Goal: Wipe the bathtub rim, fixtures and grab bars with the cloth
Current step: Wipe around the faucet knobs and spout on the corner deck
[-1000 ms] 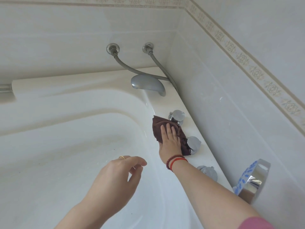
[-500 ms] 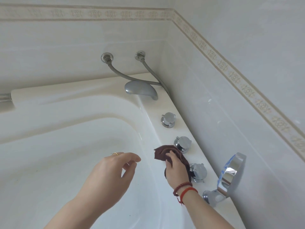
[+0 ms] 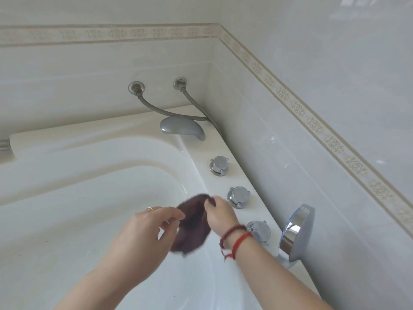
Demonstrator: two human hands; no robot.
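A dark brown cloth (image 3: 192, 227) hangs in the air over the white bathtub, lifted off the rim (image 3: 243, 175). My right hand (image 3: 220, 212), with red bracelets at the wrist, pinches the cloth's upper edge. My left hand (image 3: 145, 233), wearing a gold ring, reaches to the cloth's left edge, its fingertips at the fabric; whether they grip it is unclear. Three chrome knobs sit along the right rim: far (image 3: 219, 165), middle (image 3: 238, 196) and near (image 3: 259, 231). A grey spout (image 3: 182, 127) sits at the corner.
A chrome hand-shower head (image 3: 298, 231) stands on the rim beside the near knob. Two braided hoses (image 3: 156, 109) run from wall fittings to the spout. A metal bar end (image 3: 4, 144) shows at the far left. Tiled walls close in at back and right.
My right hand pulled the cloth back along the rim, then lifted it off the surface. My left hand moved right to meet the cloth. The view shifted down and back.
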